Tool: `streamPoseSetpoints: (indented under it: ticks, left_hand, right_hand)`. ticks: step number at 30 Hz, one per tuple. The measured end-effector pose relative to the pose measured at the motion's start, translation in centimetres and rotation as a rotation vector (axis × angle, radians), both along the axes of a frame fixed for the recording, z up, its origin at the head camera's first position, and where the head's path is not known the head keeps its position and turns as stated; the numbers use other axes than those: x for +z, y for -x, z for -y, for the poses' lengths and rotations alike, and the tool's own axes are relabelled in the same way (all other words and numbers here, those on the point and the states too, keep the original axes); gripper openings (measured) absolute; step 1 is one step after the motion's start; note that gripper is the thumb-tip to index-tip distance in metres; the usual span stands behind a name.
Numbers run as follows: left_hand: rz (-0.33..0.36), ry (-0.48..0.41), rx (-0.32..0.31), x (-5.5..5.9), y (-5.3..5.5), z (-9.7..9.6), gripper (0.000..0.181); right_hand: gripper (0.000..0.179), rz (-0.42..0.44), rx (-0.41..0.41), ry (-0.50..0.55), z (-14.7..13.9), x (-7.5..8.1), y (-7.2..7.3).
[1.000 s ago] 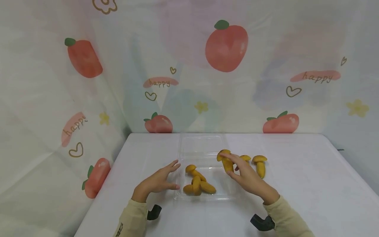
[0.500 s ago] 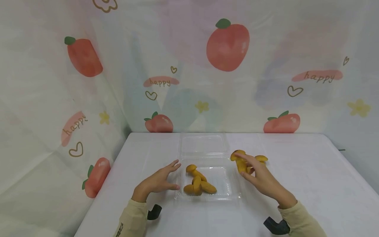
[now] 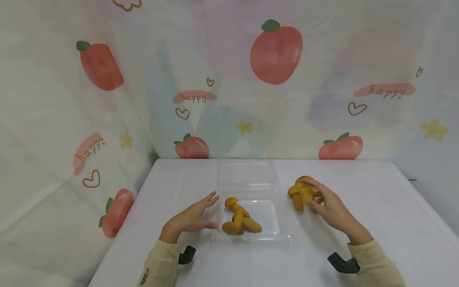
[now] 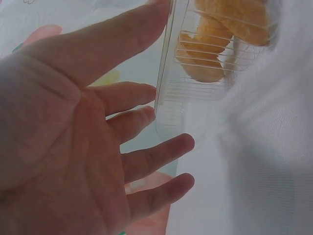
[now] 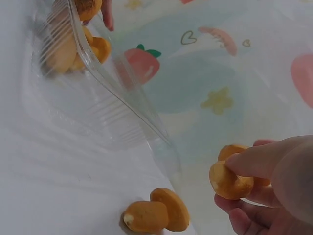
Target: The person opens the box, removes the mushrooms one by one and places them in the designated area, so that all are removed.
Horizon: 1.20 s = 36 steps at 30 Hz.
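My right hand [image 3: 333, 209] pinches a yellow mushroom [image 3: 307, 193] between thumb and fingers, to the right of the clear plastic box [image 3: 283, 231]. In the right wrist view the held mushroom [image 5: 227, 182] shows its stem end, with the thumb on its side. Another mushroom [image 3: 297, 202] lies on the table just left of the held one. My left hand [image 3: 190, 217] is beside the box's left side, fingers spread and holding nothing. In the left wrist view its thumb and two fingertips are right at the box's rim [image 4: 164, 73]. Several mushrooms [image 3: 238, 223] lie in the box's left half.
The box's clear lid [image 3: 246, 174] is folded back toward the rear of the white table [image 3: 376, 207]. A patterned cloth [image 3: 229, 79] hangs behind the table and along its left side. Each wrist carries a black mount [image 3: 343, 264].
My right hand has carried the pinched mushroom from the box's right edge rightward to beside the mushrooms on the table. The left hand has stayed in place at the box.
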<state>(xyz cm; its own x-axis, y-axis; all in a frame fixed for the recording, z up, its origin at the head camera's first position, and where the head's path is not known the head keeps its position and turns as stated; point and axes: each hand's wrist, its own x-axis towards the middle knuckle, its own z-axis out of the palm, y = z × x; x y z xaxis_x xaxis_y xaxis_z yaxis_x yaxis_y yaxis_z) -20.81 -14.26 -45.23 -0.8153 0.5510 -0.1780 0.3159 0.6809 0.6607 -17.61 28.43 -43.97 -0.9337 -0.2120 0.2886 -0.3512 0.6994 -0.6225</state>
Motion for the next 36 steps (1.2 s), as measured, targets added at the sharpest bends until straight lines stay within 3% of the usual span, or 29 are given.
streamPoseSetpoints:
  ticks: [26, 36]
  left_hand:
    - [0.011, -0.011, -0.012, 0.3, 0.1, 0.0, 0.086]
    - [0.030, -0.022, -0.006, 0.1, 0.1, 0.1, 0.087]
  right_hand:
    - [0.062, 0.035, -0.126, -0.031, -5.0, -1.7, 1.2]
    - [0.059, 0.101, -0.149, -0.046, -6.2, -2.4, 1.3]
